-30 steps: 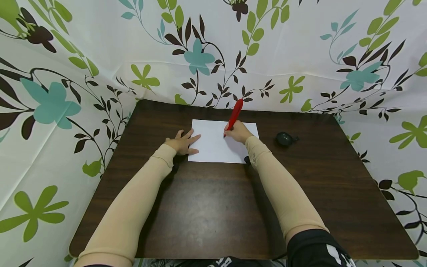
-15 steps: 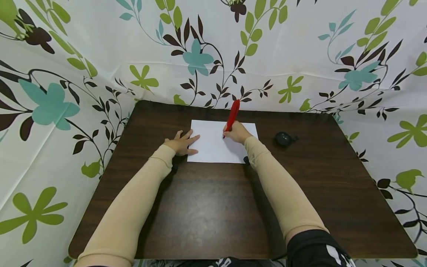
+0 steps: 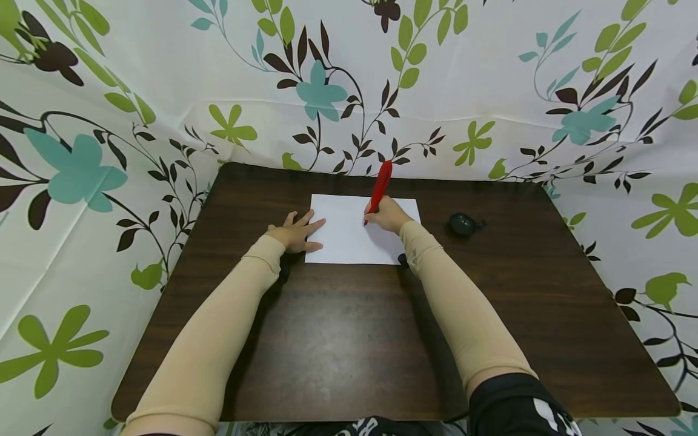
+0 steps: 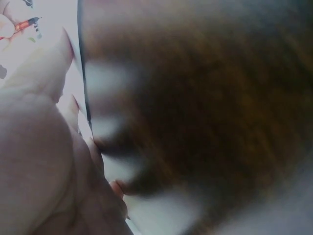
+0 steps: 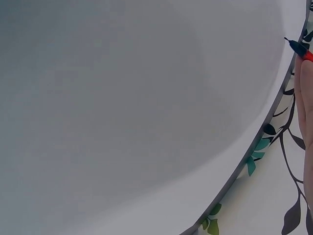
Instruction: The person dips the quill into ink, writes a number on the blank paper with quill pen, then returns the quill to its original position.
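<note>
Head view: red pen [image 3: 380,185] slants in right hand [image 3: 389,215] over paper [image 3: 345,235].

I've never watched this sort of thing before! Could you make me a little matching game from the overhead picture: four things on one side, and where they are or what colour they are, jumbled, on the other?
Things:
1. pen
2. paper
3. round object
4. table

Places and colours:
A. white, lying flat
B. to the right of the paper
C. dark brown
D. red, held tilted in the right grip

Right pairs: 1-D, 2-A, 3-B, 4-C
</note>
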Action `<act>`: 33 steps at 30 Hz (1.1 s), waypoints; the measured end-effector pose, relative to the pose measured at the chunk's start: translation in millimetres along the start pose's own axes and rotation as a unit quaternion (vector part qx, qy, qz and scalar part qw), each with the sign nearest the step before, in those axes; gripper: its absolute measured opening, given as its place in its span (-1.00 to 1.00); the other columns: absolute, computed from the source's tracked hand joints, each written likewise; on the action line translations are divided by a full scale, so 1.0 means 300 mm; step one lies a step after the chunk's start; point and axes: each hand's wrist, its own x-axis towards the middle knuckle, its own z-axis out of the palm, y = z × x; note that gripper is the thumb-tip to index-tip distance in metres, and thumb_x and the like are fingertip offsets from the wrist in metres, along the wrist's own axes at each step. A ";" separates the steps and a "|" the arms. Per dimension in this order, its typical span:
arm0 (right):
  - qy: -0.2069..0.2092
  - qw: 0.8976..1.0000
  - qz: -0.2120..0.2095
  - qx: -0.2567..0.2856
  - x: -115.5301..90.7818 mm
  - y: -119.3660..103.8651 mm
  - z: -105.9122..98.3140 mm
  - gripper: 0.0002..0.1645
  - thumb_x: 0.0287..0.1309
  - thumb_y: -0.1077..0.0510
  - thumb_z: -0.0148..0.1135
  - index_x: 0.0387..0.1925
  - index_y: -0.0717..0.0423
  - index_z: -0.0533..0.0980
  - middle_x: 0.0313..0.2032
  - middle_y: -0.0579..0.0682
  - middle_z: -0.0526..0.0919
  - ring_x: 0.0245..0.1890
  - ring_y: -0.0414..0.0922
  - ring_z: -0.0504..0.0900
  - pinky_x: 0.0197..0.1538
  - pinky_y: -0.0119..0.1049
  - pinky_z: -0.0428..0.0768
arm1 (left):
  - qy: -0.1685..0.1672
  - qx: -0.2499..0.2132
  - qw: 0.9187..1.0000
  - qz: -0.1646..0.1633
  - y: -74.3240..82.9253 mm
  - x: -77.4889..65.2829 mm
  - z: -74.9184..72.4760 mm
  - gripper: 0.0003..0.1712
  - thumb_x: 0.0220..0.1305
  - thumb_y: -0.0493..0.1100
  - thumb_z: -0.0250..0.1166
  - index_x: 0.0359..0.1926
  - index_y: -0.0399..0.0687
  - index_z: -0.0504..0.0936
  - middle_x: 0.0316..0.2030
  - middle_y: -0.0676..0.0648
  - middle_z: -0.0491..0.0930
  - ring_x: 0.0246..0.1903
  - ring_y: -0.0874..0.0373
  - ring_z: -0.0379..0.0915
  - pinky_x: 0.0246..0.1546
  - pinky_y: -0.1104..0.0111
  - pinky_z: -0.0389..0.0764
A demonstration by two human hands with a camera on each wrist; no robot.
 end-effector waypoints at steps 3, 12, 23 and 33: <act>-0.001 1.000 0.002 0.002 0.000 0.002 -0.002 -0.97 0.29 0.32 0.30 -0.26 0.20 0.65 -0.30 0.09 0.68 -0.27 -0.04 0.47 -0.12 -0.21 0.42 | -0.002 0.000 1.000 -0.001 -0.003 0.004 0.000 -0.09 0.50 0.33 0.03 0.64 0.33 -0.21 0.62 -0.02 -0.48 0.55 -0.29 -0.60 0.25 -0.56 -0.20; -0.013 1.000 0.015 0.004 -0.004 -0.002 -0.007 -0.89 0.32 0.29 0.29 -0.16 0.25 0.62 -0.25 0.11 0.66 -0.22 0.00 0.47 -0.08 -0.15 0.43 | -0.015 0.006 1.000 -0.010 -0.005 0.015 -0.002 -0.09 0.51 0.34 -0.01 0.64 0.38 -0.28 0.61 0.02 -0.55 0.55 -0.25 -0.66 0.27 -0.54 -0.23; -0.021 1.000 0.012 0.014 -0.015 -0.008 -0.016 -0.91 0.29 0.29 0.31 -0.19 0.26 0.61 -0.28 0.10 0.65 -0.24 -0.02 0.46 -0.11 -0.16 0.42 | -0.008 -0.008 1.000 -0.001 -0.006 0.001 -0.008 -0.09 0.50 0.33 0.02 0.64 0.35 -0.23 0.62 -0.02 -0.51 0.55 -0.27 -0.65 0.24 -0.57 -0.25; -0.030 0.999 0.019 0.024 -0.027 -0.008 -0.026 -0.96 0.25 0.30 0.34 -0.29 0.19 0.60 -0.30 0.10 0.65 -0.25 -0.01 0.46 -0.12 -0.16 0.40 | -0.009 -0.001 1.000 -0.001 -0.007 0.012 0.000 -0.08 0.49 0.36 0.00 0.64 0.37 -0.25 0.62 0.01 -0.53 0.55 -0.25 -0.65 0.25 -0.56 -0.23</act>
